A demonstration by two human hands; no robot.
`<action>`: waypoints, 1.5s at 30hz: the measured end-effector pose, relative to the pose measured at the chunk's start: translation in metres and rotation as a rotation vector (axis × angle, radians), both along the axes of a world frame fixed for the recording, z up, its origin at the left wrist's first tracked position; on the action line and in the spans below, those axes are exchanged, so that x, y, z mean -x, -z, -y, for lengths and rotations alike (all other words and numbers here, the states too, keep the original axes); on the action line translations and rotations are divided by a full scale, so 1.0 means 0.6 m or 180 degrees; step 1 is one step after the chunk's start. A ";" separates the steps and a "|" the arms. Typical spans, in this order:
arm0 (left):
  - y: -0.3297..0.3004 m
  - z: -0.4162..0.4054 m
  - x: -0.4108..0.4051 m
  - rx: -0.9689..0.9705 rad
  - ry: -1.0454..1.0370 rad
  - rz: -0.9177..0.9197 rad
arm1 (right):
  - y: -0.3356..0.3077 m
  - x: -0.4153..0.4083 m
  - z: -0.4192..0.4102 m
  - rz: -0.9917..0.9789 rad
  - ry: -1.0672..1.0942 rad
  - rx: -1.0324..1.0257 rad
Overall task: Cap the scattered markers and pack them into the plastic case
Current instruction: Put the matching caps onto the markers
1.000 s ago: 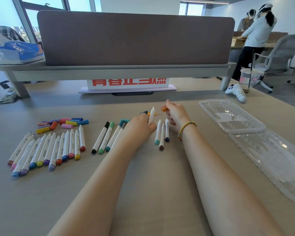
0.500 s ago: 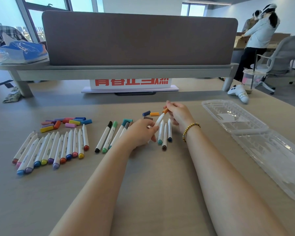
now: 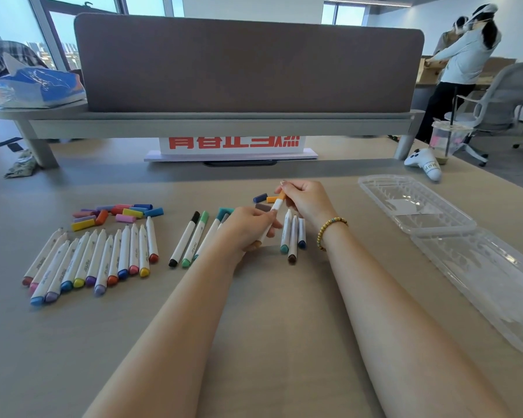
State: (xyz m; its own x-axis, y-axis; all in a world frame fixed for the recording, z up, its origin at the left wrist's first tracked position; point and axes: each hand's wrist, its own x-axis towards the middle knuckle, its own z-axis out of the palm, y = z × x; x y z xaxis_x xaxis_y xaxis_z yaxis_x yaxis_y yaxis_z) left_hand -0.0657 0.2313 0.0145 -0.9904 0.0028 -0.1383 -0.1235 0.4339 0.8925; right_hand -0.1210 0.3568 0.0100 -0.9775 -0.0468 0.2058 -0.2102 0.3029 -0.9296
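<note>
1. The left hand (image 3: 248,229) is wrapped around the barrel of a white marker (image 3: 269,220), which tilts up and away toward the far right.
2. The right hand (image 3: 307,200) pinches an orange cap (image 3: 281,196) at the marker's far tip (whether the cap is fully seated cannot be told).
3. Both hands meet over the middle of the tabletop (image 3: 269,297), and the right wrist wears a beaded bracelet (image 3: 329,230).
4. Just right of the left hand lie three uncapped markers (image 3: 293,236) side by side, their coloured ends toward the near edge.
5. Just left of that hand lies a group of capped markers (image 3: 194,239), black and green among them, partly hidden by the hand.
6. Further left, a long row of uncapped markers (image 3: 97,257) lies fanned, touching one another, coloured ends near.
7. Beyond that row sits a pile of loose caps (image 3: 118,214) in mixed colours.
8. A few more loose caps (image 3: 261,200) lie just beyond the hands.
9. The clear plastic case (image 3: 453,236) lies open at the right of the tabletop, well apart from the markers, its two halves spread flat.
10. A grey desk divider (image 3: 248,70) stands along the far side, with a white game controller (image 3: 424,164) near its right foot.
</note>
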 end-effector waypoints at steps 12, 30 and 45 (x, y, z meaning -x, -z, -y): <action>-0.003 0.037 0.008 0.0912 -0.0419 -0.0635 | 0.005 0.010 -0.009 0.0185 0.0066 -0.0062; 0.006 0.029 0.062 0.1773 -0.0203 -0.0280 | 0.035 0.078 0.009 -0.0482 0.0408 -0.2767; 0.011 0.026 0.059 0.1311 -0.0015 -0.0319 | 0.002 0.055 -0.003 -0.0042 -0.0209 -0.0777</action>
State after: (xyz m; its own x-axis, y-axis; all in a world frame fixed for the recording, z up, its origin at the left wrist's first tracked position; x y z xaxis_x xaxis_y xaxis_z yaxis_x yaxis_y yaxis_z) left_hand -0.1014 0.2158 0.0079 -0.9989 -0.0370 -0.0301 -0.0477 0.7564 0.6524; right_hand -0.1539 0.3584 0.0089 -0.9680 -0.1599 0.1932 -0.2483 0.5033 -0.8277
